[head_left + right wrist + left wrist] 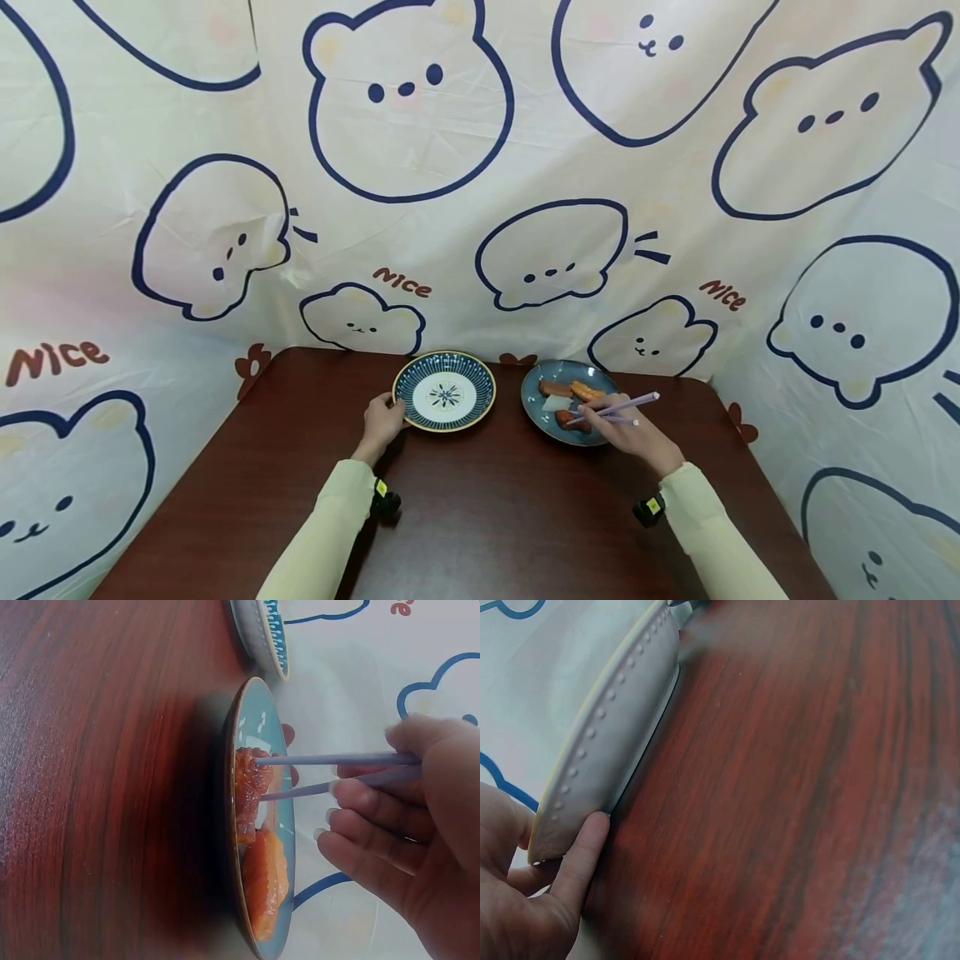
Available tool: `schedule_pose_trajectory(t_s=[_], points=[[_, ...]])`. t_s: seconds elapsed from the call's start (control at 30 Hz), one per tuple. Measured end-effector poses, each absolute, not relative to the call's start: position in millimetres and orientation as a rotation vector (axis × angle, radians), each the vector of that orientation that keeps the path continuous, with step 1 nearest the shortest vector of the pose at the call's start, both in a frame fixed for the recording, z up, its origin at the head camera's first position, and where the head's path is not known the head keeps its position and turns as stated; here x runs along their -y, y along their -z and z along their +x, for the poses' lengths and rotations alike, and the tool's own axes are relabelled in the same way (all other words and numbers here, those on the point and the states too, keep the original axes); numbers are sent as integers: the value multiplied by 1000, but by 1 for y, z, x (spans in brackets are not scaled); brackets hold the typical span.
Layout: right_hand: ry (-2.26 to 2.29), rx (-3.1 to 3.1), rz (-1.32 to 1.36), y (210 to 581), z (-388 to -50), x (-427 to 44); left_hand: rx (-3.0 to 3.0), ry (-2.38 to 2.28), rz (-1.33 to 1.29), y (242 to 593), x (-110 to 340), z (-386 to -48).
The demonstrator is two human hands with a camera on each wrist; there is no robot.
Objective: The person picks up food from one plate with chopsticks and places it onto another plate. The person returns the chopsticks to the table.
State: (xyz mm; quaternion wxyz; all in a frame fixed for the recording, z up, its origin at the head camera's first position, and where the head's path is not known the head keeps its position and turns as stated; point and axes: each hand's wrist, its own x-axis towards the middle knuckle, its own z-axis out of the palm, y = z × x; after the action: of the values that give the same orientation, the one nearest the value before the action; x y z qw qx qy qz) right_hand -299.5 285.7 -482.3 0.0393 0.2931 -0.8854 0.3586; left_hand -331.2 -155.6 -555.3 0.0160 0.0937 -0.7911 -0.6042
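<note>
My left hand grips the left edge of a patterned white-and-blue plate with a yellow rim. In the left wrist view, one finger presses the underside of this plate. My right hand holds a pair of pale purple chopsticks over a blue plate. Their tips touch a glossy reddish-brown piece of food, one tip on each side of it. Beside that piece lie an orange ridged piece, a brown strip and a white piece.
Both plates are near the far edge of a dark brown wooden table, side by side with a gap between them. A printed cloth with cartoon animals hangs behind the table and along both sides.
</note>
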Motion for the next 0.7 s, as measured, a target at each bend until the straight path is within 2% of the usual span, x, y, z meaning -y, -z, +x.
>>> schedule_pose_trajectory(t_s=[0.4,0.53,0.7], points=[[-1237,2981,485,478,-298,-283,2456,1891,286,556,155,-332],[-1205,2949,529,479,-296,-284,2451,1885,283,556,155,-333],[-1074,2909,762,478,-289,-279,2445,1885,280,556,155,-333]])
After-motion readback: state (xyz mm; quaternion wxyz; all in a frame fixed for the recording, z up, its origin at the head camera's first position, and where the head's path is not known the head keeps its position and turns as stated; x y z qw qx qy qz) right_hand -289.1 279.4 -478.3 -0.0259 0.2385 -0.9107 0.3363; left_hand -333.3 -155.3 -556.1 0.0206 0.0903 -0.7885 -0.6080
